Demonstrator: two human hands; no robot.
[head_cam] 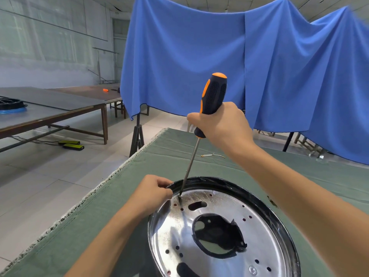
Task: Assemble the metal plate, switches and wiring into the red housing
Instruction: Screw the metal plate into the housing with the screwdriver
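A round shiny metal plate (219, 254) with several small holes and a large centre opening lies inside a dark-rimmed housing (223, 181) on the green table cloth. My right hand (225, 124) grips the black and orange handle of a screwdriver (212, 96), held nearly upright. Its tip sits on a screw (179, 196) near the plate's far left edge. My left hand (154, 189) holds the housing's rim right beside that screw, fingers curled over the edge. Another screw (252, 269) is seated near the plate's front edge.
A short loose wire (212, 155) lies on the green cloth (99, 226) beyond the housing. The table's frayed left edge drops to a tiled floor. Long benches (50, 108) stand at the left, and a blue curtain (219, 52) hangs behind.
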